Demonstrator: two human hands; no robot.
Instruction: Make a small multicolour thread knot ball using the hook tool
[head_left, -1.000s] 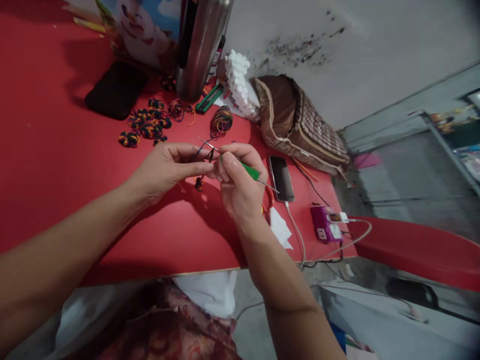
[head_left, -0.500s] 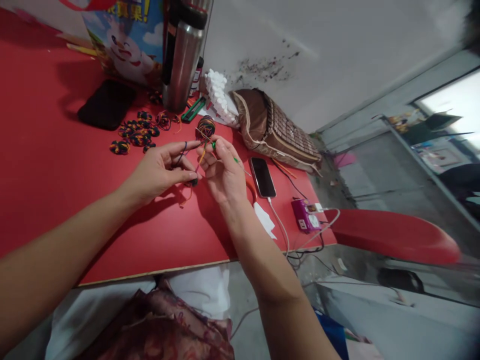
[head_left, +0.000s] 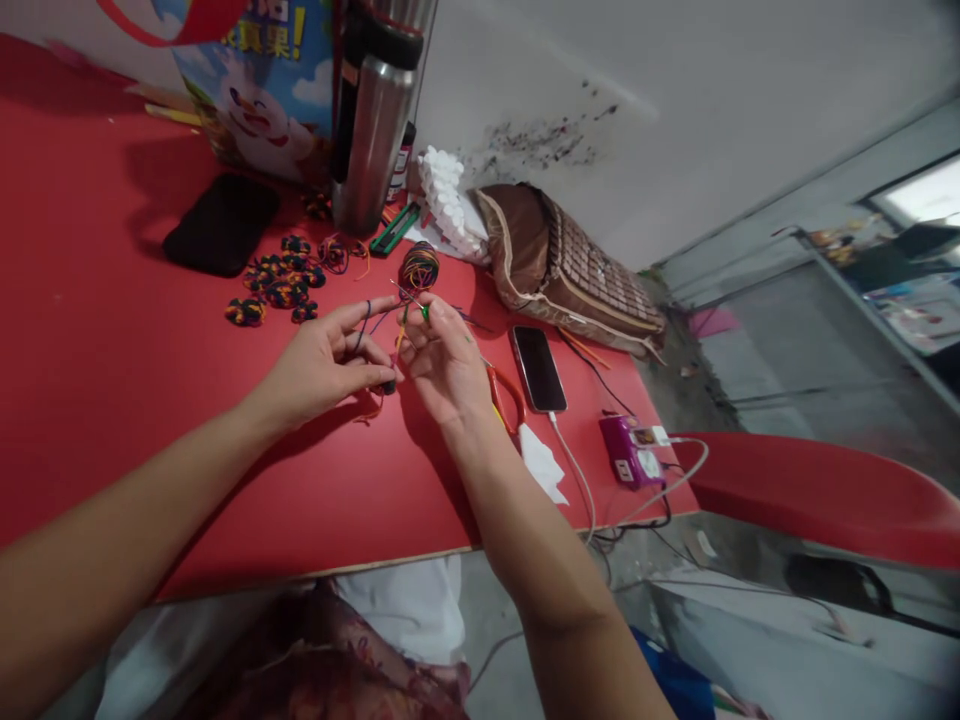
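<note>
My left hand (head_left: pixel 330 355) hovers over the red table (head_left: pixel 97 330), multicoloured yarn looped round its raised index finger and a small dark crocheted piece (head_left: pixel 388 385) pinched between thumb and middle finger. My right hand (head_left: pixel 444 355) sits close beside it, fingers closed on a green-handled crochet hook (head_left: pixel 417 303) whose metal tip points up-left into the yarn. The strand runs back to a multicoloured yarn ball (head_left: pixel 418 266) just beyond both hands.
Several finished crocheted pieces (head_left: pixel 277 285) lie left of the ball, near a black pouch (head_left: pixel 222 222), a steel flask (head_left: pixel 371 120) and a cartoon bag (head_left: pixel 259 85). Right of my hands lie orange-handled scissors (head_left: pixel 507 398), a phone (head_left: pixel 538 368) on a cable, a purple charger (head_left: pixel 628 462) and a brown cushion (head_left: pixel 570 260).
My right hand has turned palm-up, so most of the hook's green handle is now hidden. My left index finger has lifted with yarn looped round it. The view shifted.
</note>
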